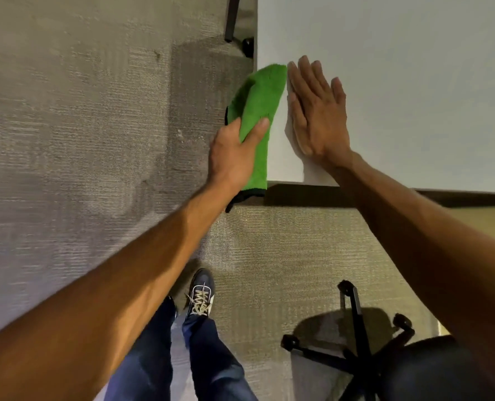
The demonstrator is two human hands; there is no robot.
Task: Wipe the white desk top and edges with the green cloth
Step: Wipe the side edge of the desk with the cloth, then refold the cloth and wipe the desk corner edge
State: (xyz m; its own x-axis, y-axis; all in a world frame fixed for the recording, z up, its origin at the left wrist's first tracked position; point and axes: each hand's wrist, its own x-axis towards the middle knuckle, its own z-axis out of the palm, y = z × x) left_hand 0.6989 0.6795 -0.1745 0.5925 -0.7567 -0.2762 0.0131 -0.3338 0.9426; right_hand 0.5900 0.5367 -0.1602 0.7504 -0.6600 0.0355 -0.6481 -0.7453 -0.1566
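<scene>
Here, both arms reach out forward and down over the near left corner of the white desk (399, 68). The left hand (234, 151) is at the desk's left edge, its thumb lying across the green cloth (257, 102) and its fingers curled round the outer side, so the cloth is held firmly against that edge. The right hand (315, 111) lies palm down on the desk top just beside the cloth, fingers straight and a little spread, holding nothing.

The cloth is folded into a long strip. Its long axis runs along the left edge, from the near corner away from the person. The far end tips slightly in toward the desk top, close to the right hand's fingertips; the near end, with its dark trim, hangs below the left wrist by the corner.

Below are grey carpet (81, 111), a dark laced shoe (201, 293) and the base of an office chair (361, 351) to the right.
</scene>
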